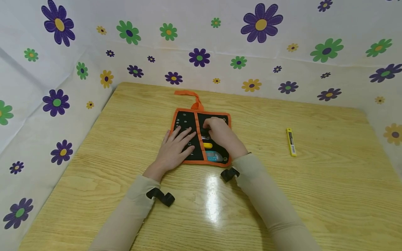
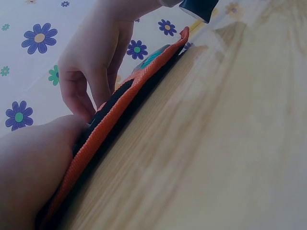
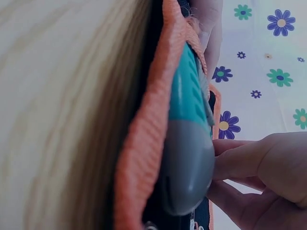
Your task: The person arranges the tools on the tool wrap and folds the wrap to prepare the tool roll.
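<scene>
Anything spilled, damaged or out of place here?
Nothing looks spilled or damaged. One mild oddity: the slim yellow packet lies alone on the table, right of the tool pouch, whereas the teal tool is tucked into it. The orange strap trails loose beyond the far edge.

Flat black fabric pouch (image 1: 201, 136) showing orange trim, rounded teal plastic tool (image 3: 187, 129) showing grey, white cloth (image 1: 201, 38) bearing purple, green, yellow flowers

On the table (image 1: 329, 181), the tool pouch (image 1: 201, 142) lies left of the small case (image 1: 291, 142).
</scene>
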`<control>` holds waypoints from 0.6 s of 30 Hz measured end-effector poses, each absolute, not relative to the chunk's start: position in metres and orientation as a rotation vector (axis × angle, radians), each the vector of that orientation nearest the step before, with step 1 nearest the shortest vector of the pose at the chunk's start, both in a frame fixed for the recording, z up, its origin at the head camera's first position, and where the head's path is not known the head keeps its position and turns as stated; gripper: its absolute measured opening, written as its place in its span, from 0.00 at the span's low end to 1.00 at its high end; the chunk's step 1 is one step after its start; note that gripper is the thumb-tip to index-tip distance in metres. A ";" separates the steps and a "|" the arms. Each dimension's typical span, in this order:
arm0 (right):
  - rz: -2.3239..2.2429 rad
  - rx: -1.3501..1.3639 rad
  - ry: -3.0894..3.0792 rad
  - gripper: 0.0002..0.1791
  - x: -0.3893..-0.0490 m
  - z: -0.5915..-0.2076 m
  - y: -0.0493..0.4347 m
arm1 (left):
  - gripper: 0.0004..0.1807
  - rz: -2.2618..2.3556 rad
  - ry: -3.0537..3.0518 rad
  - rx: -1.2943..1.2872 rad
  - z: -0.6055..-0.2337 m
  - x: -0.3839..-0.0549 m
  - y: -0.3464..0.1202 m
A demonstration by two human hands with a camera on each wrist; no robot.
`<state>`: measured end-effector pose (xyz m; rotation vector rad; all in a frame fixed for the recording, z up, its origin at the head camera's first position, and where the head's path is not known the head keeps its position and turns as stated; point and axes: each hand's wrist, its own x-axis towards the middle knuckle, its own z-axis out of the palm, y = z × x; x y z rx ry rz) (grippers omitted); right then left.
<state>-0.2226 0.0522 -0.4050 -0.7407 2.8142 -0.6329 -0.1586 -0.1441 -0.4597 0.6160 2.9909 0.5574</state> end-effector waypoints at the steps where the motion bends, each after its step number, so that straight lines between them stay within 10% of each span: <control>1: -0.630 -0.736 2.814 0.12 -0.223 -0.405 0.052 | 0.30 0.559 2.991 0.616 -0.460 -0.158 -0.144; 18: -0.789 -0.750 2.784 0.10 -0.225 -0.408 0.057 | 0.30 0.570 2.998 0.637 -0.459 -0.158 -0.146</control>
